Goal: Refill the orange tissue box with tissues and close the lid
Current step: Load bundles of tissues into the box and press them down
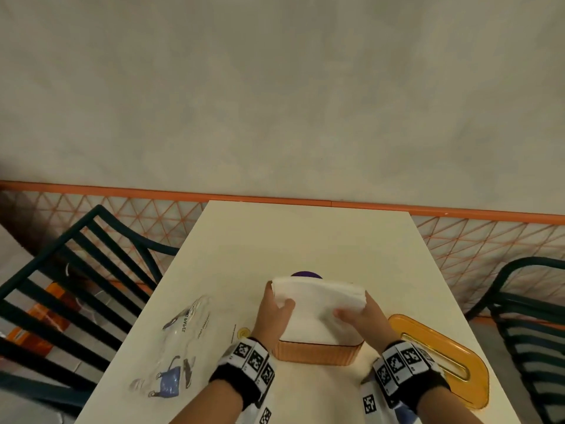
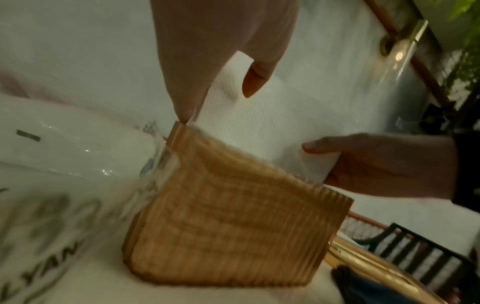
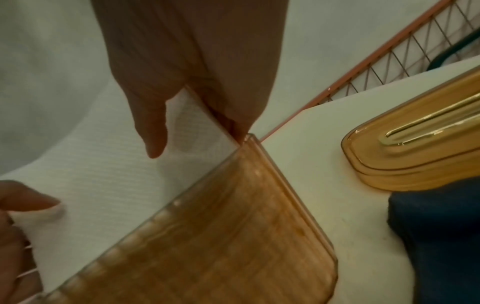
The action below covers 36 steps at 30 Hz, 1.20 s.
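Observation:
The orange ribbed tissue box [image 1: 318, 351] stands lidless on the table's near middle. A thick stack of white tissues [image 1: 318, 304] sits tilted in its mouth, its far end raised above the rim. My left hand [image 1: 276, 301] grips the stack's left edge, thumb on top, and my right hand [image 1: 356, 310] grips the right edge the same way. The orange lid [image 1: 440, 356] with its slot lies flat on the table right of the box. In the left wrist view the tissues [image 2: 272, 123] rise out of the box [image 2: 233, 216]. In the right wrist view the box [image 3: 221, 236] and lid [image 3: 415, 144] lie apart.
A crumpled clear plastic wrapper [image 1: 180, 341] lies left of the box. A purple object [image 1: 305, 274] peeks out behind the tissues. Dark slatted chairs stand at the left [image 1: 76, 270] and right [image 1: 526, 316] of the table [image 1: 305, 234]. A dark blue thing [image 3: 441, 236] lies near the lid.

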Motion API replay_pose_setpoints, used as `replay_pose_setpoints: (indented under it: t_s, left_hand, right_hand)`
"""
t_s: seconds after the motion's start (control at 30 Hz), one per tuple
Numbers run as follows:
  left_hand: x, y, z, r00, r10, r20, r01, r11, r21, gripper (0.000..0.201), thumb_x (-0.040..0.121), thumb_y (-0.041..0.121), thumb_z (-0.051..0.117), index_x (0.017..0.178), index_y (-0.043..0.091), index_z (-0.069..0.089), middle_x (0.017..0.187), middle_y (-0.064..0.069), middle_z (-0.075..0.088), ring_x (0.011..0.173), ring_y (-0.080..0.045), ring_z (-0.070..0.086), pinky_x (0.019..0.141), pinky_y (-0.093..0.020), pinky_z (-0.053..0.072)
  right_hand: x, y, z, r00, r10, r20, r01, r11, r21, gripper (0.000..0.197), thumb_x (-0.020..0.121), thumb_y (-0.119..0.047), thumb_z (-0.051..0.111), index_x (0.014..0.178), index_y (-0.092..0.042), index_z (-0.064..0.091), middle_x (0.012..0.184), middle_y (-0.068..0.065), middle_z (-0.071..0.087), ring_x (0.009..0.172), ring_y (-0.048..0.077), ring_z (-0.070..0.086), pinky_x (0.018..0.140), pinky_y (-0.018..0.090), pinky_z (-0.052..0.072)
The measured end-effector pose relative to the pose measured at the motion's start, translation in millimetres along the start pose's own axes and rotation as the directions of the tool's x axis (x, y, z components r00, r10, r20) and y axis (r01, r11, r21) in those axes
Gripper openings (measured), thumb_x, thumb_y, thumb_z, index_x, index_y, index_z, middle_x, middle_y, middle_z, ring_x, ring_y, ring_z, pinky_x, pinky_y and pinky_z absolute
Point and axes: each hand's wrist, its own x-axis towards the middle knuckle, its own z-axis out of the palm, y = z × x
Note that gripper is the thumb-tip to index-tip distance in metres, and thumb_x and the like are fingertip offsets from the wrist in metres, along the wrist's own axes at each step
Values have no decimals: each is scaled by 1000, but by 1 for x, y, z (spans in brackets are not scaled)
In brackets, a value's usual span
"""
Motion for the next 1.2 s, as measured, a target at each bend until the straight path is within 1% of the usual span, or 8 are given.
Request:
replay_pose_setpoints:
  t_s: [0.1,0.3,0.43,0.57,0.77,0.93,1.03,1.2]
  left_hand:
    - [0,-3,6,1000,23,10,-24,999,34,27,93,3,42,112,21,34,101,3,53,91,-16,51,74,-22,39]
    - [15,5,0,996,84,-19,-84,996,19,33,95,4,40,126,11,28,102,-6,55,80,-18,55,68,-20,43]
    - [24,0,-8,999,-27,39,21,990,137,61,93,2,41,142,24,11,82,-3,53,73,-23,55,65,-28,47]
    - [20,-7,-6,993,-42,108,-5,919,395,71,92,1,42,148,24,5,65,2,47,55,-11,46,50,-18,37]
    - [21,-19,1,988,11,153,-112,730,675,60,96,6,42,148,22,19,132,-9,51,116,-21,52,94,-30,45]
    - [28,-10,-18,940,167,296,-340,451,825,56,91,17,54,142,28,34,141,0,31,128,-19,32,101,-35,39]
    - [34,5,-39,831,44,555,-539,316,781,64,83,25,64,140,39,37,153,8,20,141,-16,15,110,-45,19]
    - [43,18,-40,732,-206,649,-620,194,760,71,81,27,68,141,42,33,158,10,14,146,-8,9,114,-54,-2]
  right_hand:
    - [3,-5,3,1000,17,-13,-17,1000,21,50,78,-17,67,124,-18,45,114,3,61,109,24,58,96,47,48]
    - [6,-37,-9,997,24,-78,-13,990,141,52,87,-5,58,131,-14,31,116,8,53,97,21,54,80,30,46]
    - [12,-40,-10,992,101,-78,-99,995,30,82,83,-8,65,145,-18,12,123,13,51,110,31,52,96,40,42]
    - [9,-30,-1,975,209,-77,-218,967,-134,89,83,-7,65,148,-18,5,134,22,47,119,36,50,99,39,41]
    - [8,-17,9,984,171,-53,-179,926,-333,91,83,-5,64,148,-17,2,133,18,51,119,32,52,101,37,41]
    - [2,-20,2,997,-65,31,71,784,-617,85,85,-14,65,148,-22,9,142,10,32,125,24,42,103,30,39]
    - [0,-21,-12,960,-179,216,280,593,-755,72,84,-24,65,144,-29,26,148,3,24,132,21,33,110,32,32]
    - [6,-16,-17,890,61,452,354,530,-770,67,86,-24,62,142,-40,29,154,-5,21,142,17,21,118,49,4]
